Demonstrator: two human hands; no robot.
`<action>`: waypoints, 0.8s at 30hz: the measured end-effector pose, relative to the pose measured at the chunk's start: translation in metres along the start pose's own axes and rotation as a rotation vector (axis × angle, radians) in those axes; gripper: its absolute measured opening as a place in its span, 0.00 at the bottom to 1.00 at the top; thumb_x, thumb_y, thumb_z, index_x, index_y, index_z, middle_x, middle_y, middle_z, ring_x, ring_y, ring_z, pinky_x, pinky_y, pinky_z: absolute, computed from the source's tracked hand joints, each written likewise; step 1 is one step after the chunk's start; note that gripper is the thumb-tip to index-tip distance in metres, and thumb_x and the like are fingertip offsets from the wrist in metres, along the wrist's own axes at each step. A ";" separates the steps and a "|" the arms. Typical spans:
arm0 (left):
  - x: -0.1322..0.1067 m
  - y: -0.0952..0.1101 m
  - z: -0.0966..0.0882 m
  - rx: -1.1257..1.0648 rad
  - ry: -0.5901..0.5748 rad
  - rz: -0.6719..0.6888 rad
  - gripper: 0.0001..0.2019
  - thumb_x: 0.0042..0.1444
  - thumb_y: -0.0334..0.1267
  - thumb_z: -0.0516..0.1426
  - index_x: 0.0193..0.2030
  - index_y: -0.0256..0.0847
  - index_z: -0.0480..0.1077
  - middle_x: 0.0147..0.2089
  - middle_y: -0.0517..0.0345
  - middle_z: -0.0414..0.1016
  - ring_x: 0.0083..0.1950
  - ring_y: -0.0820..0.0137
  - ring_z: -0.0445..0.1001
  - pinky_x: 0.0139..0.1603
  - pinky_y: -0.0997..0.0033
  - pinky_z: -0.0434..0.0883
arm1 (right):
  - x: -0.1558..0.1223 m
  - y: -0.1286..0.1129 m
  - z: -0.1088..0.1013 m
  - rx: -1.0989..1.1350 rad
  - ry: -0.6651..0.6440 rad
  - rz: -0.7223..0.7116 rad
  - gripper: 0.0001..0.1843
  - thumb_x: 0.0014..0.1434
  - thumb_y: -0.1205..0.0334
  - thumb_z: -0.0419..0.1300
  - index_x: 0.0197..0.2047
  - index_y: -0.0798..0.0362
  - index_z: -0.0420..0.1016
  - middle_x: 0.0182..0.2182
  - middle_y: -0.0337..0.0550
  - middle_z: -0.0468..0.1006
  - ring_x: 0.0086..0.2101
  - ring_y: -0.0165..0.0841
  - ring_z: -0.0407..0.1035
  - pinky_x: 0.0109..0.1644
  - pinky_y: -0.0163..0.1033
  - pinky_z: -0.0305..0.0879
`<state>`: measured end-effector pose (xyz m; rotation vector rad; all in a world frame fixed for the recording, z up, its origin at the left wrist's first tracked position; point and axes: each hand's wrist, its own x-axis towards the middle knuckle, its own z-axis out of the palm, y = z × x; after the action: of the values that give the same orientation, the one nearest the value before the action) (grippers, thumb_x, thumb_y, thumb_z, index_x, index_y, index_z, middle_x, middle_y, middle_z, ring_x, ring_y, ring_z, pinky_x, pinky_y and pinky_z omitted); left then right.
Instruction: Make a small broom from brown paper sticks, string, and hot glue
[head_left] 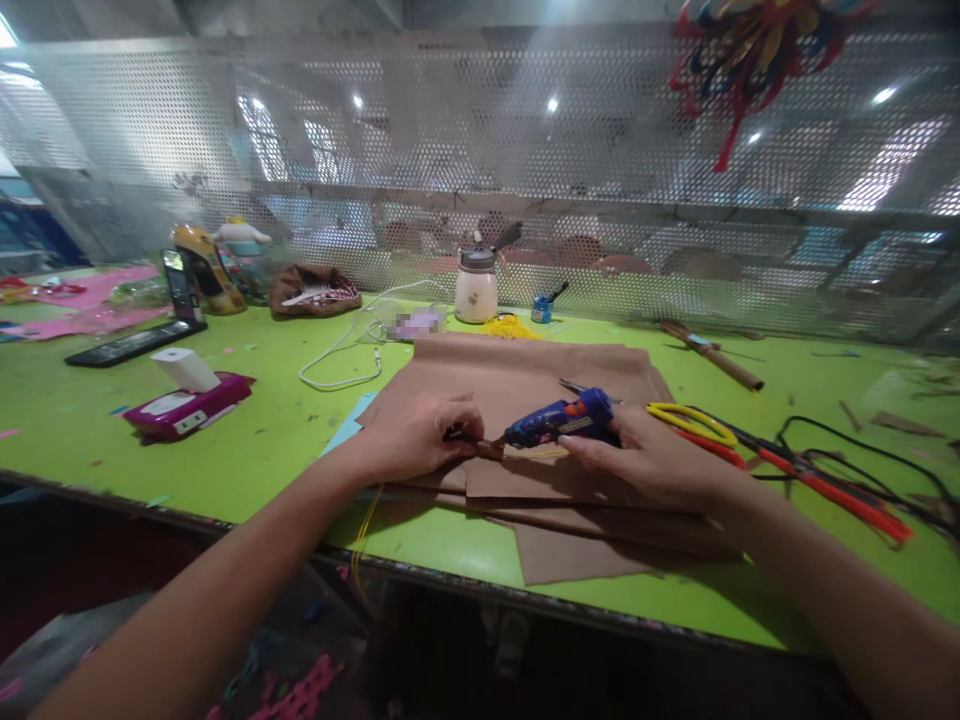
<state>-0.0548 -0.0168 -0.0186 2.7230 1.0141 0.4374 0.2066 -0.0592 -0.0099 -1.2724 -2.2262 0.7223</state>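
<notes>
My right hand (637, 450) is wrapped round a blue glue gun (551, 422), its nozzle pointing left. The nozzle tip meets, or nearly meets, a small brown piece (489, 450) pinched in the closed fingers of my left hand (427, 435); what exactly that piece is, I cannot make out. Both hands are over a stack of brown paper sheets (525, 375) on the green table (277, 430). Thin yellow strands (365, 535) hang over the table edge below my left wrist.
Yellow-handled scissors (694, 422) and red-handled pliers (847, 500) lie right, among black cable (810, 440). A purple power strip (191, 405) with a white plug and a phone on a stand (180, 290) sit left. Behind the paper stands a lidded jar (476, 290), before a perforated metal screen (420, 140).
</notes>
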 end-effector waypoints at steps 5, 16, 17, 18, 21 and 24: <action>0.000 0.000 0.000 0.011 -0.018 0.003 0.06 0.55 0.39 0.56 0.34 0.38 0.71 0.35 0.57 0.72 0.34 0.73 0.68 0.33 0.75 0.60 | 0.000 0.000 -0.001 -0.056 0.019 0.016 0.17 0.59 0.50 0.52 0.42 0.51 0.74 0.31 0.41 0.76 0.31 0.36 0.69 0.33 0.38 0.64; -0.001 -0.001 0.000 -0.016 -0.026 0.008 0.05 0.55 0.37 0.56 0.34 0.38 0.70 0.36 0.57 0.71 0.35 0.72 0.67 0.34 0.76 0.61 | -0.003 -0.001 -0.006 -0.099 -0.029 -0.001 0.16 0.59 0.52 0.53 0.43 0.52 0.74 0.33 0.41 0.78 0.32 0.36 0.70 0.35 0.38 0.65; -0.001 0.000 0.000 -0.018 -0.032 0.006 0.05 0.55 0.37 0.56 0.34 0.38 0.70 0.36 0.57 0.71 0.35 0.72 0.67 0.34 0.76 0.61 | -0.002 -0.001 -0.004 -0.090 -0.025 -0.005 0.16 0.59 0.52 0.53 0.43 0.52 0.74 0.35 0.41 0.78 0.34 0.37 0.70 0.36 0.38 0.65; 0.000 0.000 0.000 -0.018 -0.036 0.003 0.05 0.55 0.37 0.56 0.34 0.38 0.70 0.35 0.57 0.71 0.35 0.73 0.67 0.34 0.76 0.60 | -0.001 0.000 -0.003 -0.082 -0.020 -0.009 0.17 0.59 0.52 0.53 0.44 0.52 0.73 0.36 0.42 0.78 0.35 0.38 0.71 0.38 0.39 0.66; 0.000 0.001 0.000 -0.019 -0.040 -0.007 0.05 0.55 0.37 0.55 0.34 0.38 0.69 0.35 0.57 0.71 0.35 0.72 0.67 0.33 0.76 0.60 | 0.000 0.001 -0.001 -0.060 -0.002 -0.019 0.16 0.59 0.53 0.54 0.45 0.52 0.73 0.38 0.43 0.78 0.38 0.39 0.71 0.41 0.40 0.66; 0.000 0.000 0.000 -0.025 -0.040 -0.012 0.05 0.55 0.37 0.56 0.34 0.38 0.69 0.34 0.58 0.71 0.34 0.72 0.66 0.33 0.76 0.60 | 0.000 0.002 -0.002 -0.020 -0.003 -0.022 0.16 0.59 0.53 0.53 0.46 0.51 0.73 0.39 0.42 0.78 0.40 0.39 0.71 0.44 0.40 0.66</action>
<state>-0.0546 -0.0168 -0.0187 2.6911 1.0069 0.3890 0.2089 -0.0579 -0.0093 -1.2553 -2.2514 0.6958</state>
